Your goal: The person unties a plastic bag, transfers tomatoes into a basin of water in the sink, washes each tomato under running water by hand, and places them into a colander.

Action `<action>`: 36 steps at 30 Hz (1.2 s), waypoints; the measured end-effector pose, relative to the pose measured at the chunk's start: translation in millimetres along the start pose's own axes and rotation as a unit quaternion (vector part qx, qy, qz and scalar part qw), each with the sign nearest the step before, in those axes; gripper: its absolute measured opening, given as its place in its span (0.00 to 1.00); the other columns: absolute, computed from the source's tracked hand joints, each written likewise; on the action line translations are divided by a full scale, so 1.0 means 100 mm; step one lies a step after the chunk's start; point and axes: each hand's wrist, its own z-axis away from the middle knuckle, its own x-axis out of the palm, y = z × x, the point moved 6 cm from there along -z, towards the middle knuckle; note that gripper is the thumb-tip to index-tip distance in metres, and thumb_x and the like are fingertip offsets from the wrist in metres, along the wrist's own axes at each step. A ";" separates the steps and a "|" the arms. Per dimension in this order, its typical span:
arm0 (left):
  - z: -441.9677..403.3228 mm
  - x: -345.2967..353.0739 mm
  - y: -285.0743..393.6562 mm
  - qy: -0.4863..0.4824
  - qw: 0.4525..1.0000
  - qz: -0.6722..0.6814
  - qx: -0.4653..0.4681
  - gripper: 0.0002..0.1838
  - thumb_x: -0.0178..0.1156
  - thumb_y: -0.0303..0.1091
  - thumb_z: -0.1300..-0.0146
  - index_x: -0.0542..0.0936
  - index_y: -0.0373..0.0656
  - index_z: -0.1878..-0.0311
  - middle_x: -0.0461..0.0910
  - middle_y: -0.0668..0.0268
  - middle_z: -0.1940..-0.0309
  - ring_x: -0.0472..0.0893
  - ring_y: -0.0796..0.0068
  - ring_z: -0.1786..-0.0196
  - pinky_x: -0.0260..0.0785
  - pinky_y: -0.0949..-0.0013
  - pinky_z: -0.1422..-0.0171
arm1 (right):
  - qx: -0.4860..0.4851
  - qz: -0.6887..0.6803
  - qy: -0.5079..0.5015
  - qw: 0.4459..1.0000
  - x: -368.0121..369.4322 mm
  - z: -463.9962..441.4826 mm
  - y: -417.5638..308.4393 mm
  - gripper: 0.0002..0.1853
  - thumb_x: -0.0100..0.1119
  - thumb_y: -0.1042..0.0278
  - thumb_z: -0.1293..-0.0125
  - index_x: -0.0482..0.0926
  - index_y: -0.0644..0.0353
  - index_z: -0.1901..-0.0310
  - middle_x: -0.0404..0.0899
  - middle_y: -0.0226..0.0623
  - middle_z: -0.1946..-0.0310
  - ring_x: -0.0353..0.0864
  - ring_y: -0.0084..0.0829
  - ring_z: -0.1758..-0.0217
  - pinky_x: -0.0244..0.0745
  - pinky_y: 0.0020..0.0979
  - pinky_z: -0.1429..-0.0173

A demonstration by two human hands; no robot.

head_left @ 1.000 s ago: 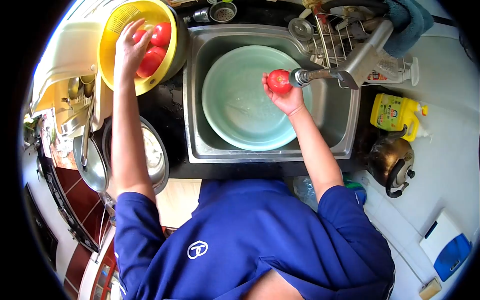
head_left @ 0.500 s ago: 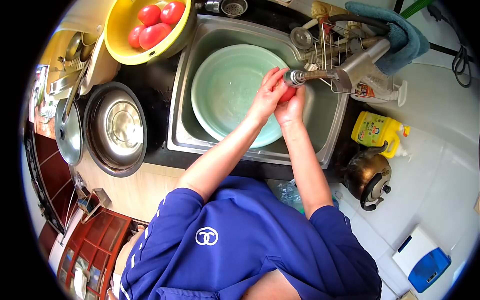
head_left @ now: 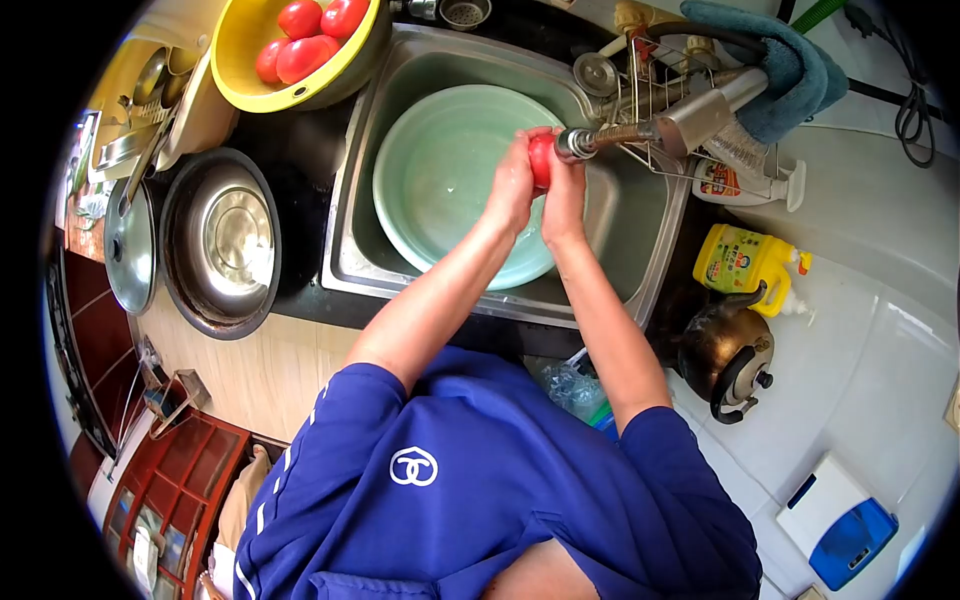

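Observation:
Between my left hand [head_left: 512, 182] and my right hand [head_left: 565, 192] is a red tomato [head_left: 541, 160], gripped by both with the fingers wrapped round it. The metal faucet [head_left: 577, 145] has its mouth right at the tomato. Beneath my hands, a pale green basin [head_left: 440, 180] with some water in it sits in the steel sink [head_left: 625, 240]. Several more tomatoes [head_left: 305, 58] lie in a yellow colander [head_left: 235, 75] at the upper left, away from my hands.
An empty metal pan [head_left: 235, 240] and a lid [head_left: 130, 245] are on the left. Right of the sink stand a kettle [head_left: 725, 350] and a yellow bottle [head_left: 740, 262]. A wire rack [head_left: 650, 110] and a blue cloth [head_left: 800, 85] are behind the faucet.
My left hand has come from the colander to the tomato in my right hand, and both now hold it at the faucet. The view has shifted, showing the pan more fully.

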 end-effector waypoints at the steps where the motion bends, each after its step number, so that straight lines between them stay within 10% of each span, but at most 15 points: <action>1: -0.09 -0.06 -0.05 -0.003 1.000 0.029 -0.008 0.25 0.32 0.48 0.29 0.72 0.41 0.47 0.75 0.60 0.54 0.76 0.69 0.53 0.68 0.67 0.47 | -0.063 0.038 -0.025 0.997 0.07 0.05 -0.13 0.15 0.53 0.59 0.38 0.71 0.61 0.55 0.73 0.35 0.58 0.72 0.30 0.57 0.68 0.32 0.51; 5: -0.09 -0.07 -0.04 0.000 0.998 0.056 -0.009 0.29 0.32 0.55 0.30 0.73 0.40 0.49 0.77 0.60 0.57 0.76 0.72 0.57 0.69 0.68 0.50 | -0.220 0.229 -0.057 0.946 -0.03 0.00 -0.15 0.18 0.58 0.59 0.42 0.72 0.63 0.57 0.76 0.45 0.61 0.76 0.42 0.59 0.70 0.37 0.53; 8: 0.09 0.04 -0.07 -0.048 0.992 -0.062 -0.097 0.31 0.35 0.60 0.33 0.73 0.42 0.50 0.78 0.61 0.62 0.76 0.75 0.59 0.70 0.68 0.54 | -0.093 0.280 -0.031 0.955 -0.13 -0.09 -0.10 0.15 0.57 0.59 0.42 0.75 0.62 0.59 0.78 0.44 0.67 0.78 0.42 0.62 0.71 0.37 0.56; 12: 0.07 -0.12 -0.09 -0.053 0.983 -0.109 -0.135 0.31 0.32 0.64 0.35 0.73 0.47 0.54 0.73 0.70 0.78 0.66 0.81 0.87 0.56 0.78 0.85 | -0.065 0.228 -0.037 0.971 -0.10 -0.11 -0.01 0.14 0.52 0.58 0.40 0.77 0.60 0.61 0.79 0.42 0.67 0.79 0.41 0.62 0.71 0.36 0.56; 15: 0.08 -0.21 -0.16 -0.058 0.975 0.049 -0.210 0.31 0.29 0.64 0.35 0.72 0.47 0.55 0.72 0.70 0.80 0.59 0.82 0.92 0.46 0.80 0.91 | -0.221 0.219 -0.161 0.937 0.05 -0.07 -0.10 0.18 0.53 0.56 0.39 0.76 0.64 0.58 0.79 0.39 0.63 0.78 0.33 0.62 0.72 0.31 0.55; 22: 0.01 -0.19 -0.20 -0.075 0.979 -0.050 -0.181 0.36 0.26 0.68 0.37 0.70 0.48 0.48 0.77 0.68 0.67 0.74 0.78 0.76 0.63 0.77 0.80 | -0.137 0.324 -0.121 0.928 -0.10 -0.07 -0.06 0.21 0.54 0.53 0.41 0.74 0.65 0.57 0.77 0.41 0.62 0.78 0.33 0.61 0.72 0.31 0.54; 27: 0.04 -0.06 -0.23 -0.072 0.990 -0.089 -0.076 0.34 0.50 0.65 0.42 0.69 0.42 0.48 0.75 0.65 0.64 0.74 0.78 0.72 0.65 0.76 0.72 | 0.158 0.054 0.007 0.986 -0.31 -0.22 0.45 0.25 0.49 0.45 0.39 0.76 0.64 0.60 0.77 0.39 0.65 0.77 0.29 0.65 0.73 0.32 0.65; 32: -0.07 -0.17 -0.08 0.067 0.991 -0.112 0.017 0.31 0.44 0.62 0.37 0.70 0.41 0.50 0.76 0.63 0.64 0.76 0.75 0.67 0.68 0.72 0.71 | 0.193 0.101 -0.013 0.976 -0.22 -0.14 0.58 0.29 0.45 0.41 0.37 0.74 0.67 0.57 0.77 0.39 0.65 0.77 0.30 0.67 0.73 0.30 0.67; 34: -0.09 -0.17 -0.07 0.086 0.996 0.017 -0.033 0.31 0.39 0.63 0.36 0.71 0.40 0.52 0.76 0.61 0.64 0.76 0.74 0.70 0.68 0.73 0.74 | -0.162 0.204 -0.006 0.965 -0.05 -0.13 0.45 0.28 0.46 0.43 0.37 0.74 0.66 0.57 0.78 0.39 0.66 0.77 0.32 0.66 0.72 0.31 0.61; 36: -0.10 -0.17 -0.09 0.090 0.990 -0.011 -0.104 0.33 0.33 0.64 0.35 0.73 0.42 0.57 0.77 0.63 0.68 0.75 0.76 0.77 0.66 0.75 0.77 | -0.160 0.226 -0.022 0.961 -0.09 -0.11 0.36 0.27 0.45 0.44 0.37 0.73 0.65 0.55 0.78 0.40 0.64 0.77 0.31 0.63 0.71 0.31 0.57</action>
